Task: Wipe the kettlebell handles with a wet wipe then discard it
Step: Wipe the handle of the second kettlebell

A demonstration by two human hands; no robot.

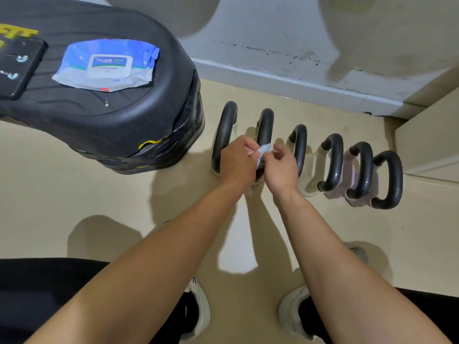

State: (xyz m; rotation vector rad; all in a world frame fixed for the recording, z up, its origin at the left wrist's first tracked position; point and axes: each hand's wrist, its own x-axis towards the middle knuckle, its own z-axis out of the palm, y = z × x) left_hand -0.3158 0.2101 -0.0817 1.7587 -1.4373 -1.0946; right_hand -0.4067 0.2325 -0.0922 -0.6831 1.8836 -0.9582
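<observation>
Several kettlebells stand in a row on the floor, seen from above, their black loop handles (334, 162) running from centre to right. My left hand (238, 161) and my right hand (280, 167) meet over the second handle from the left (265, 125). Both pinch a small pale blue wet wipe (263, 153) between their fingertips, right at that handle. The wipe is mostly hidden by my fingers. The leftmost handle (224, 132) stands just left of my left hand.
A black step platform (124, 120) fills the upper left, with a blue wet-wipe pack (108, 64) and a dark phone (17, 68) lying on it. A grey wall and skirting (298, 85) run behind the kettlebells. My shoes (198, 311) stand on the beige floor below.
</observation>
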